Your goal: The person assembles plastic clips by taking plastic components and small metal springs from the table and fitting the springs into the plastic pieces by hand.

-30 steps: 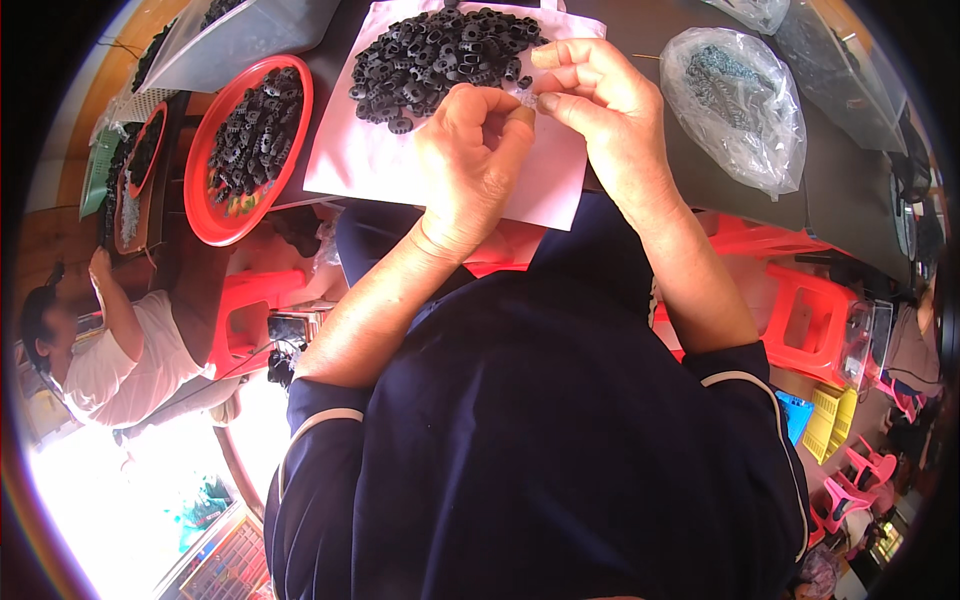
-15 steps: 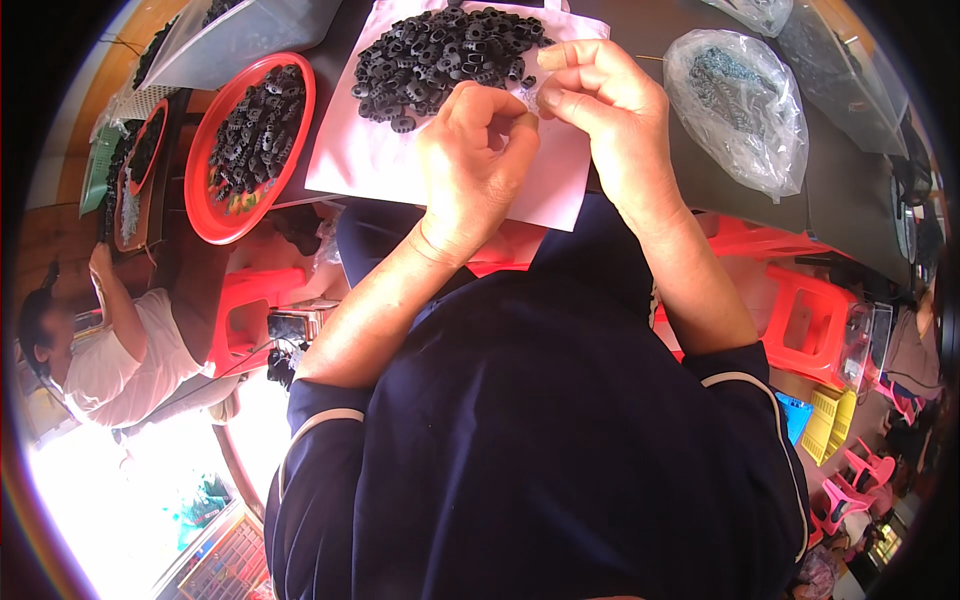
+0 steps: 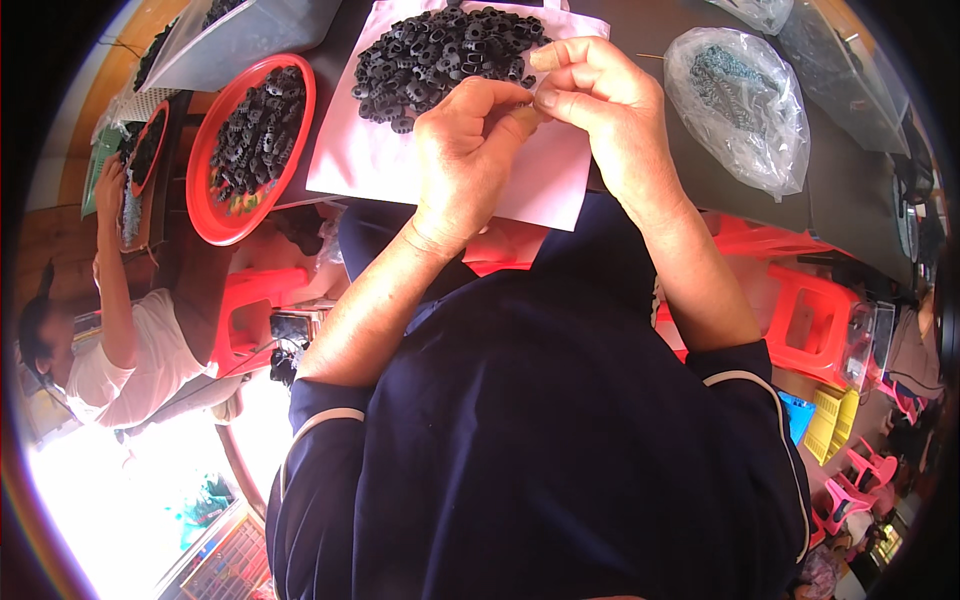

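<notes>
Hands pinched together over pile of small black plastic ring parts (image 3: 445, 55).
Left hand (image 3: 465, 150) and right hand (image 3: 600, 100) grips meet fingertip to fingertip, clenched; held item too small to tell; pile just beyond on pink cloth sheet (image 3: 400, 160).

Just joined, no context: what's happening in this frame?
A person seated at a dark table has both hands together over a pink sheet. The left hand and right hand pinch something too small to identify. A heap of small black parts sits on the sheet. A red tray of similar parts lies left, where another person works.
</notes>
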Demonstrator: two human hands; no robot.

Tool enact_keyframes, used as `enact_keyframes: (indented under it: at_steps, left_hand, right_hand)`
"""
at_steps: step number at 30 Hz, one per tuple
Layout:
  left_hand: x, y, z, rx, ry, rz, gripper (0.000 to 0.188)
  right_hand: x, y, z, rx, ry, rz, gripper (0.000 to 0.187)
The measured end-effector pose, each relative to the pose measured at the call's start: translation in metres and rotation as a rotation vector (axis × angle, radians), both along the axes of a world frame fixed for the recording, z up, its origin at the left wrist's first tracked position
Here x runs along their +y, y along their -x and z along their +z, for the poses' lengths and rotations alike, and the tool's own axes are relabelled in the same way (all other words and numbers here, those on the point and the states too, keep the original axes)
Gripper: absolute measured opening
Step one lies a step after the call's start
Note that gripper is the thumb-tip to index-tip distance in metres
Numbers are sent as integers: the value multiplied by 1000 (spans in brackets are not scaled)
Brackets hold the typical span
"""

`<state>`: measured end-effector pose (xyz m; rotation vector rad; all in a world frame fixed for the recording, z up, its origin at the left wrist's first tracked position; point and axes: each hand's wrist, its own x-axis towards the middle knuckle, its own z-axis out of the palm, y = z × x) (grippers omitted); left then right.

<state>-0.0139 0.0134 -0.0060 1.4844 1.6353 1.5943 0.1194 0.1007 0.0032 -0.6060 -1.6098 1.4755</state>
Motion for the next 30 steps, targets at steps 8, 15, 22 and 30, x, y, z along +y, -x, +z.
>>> enact_keyframes:
  at_steps: [8, 15, 22, 30]
  left_hand:
    - [-6, 3, 13, -334, 225, -43, 15]
    - [-4, 5, 15, -577, 292, -40, 15]
    - [-1, 0, 11, -725, 185, -42, 14]
    - [0, 0, 11, -696, 205, -4, 15]
  right_hand:
    - [2, -4, 7, -57, -9, -9, 21]
    - [0, -2, 6, -19, -62, -29, 19]
    - [-6, -2, 4, -28, -20, 45, 15]
    - [-1, -3, 4, -66, -71, 29, 18]
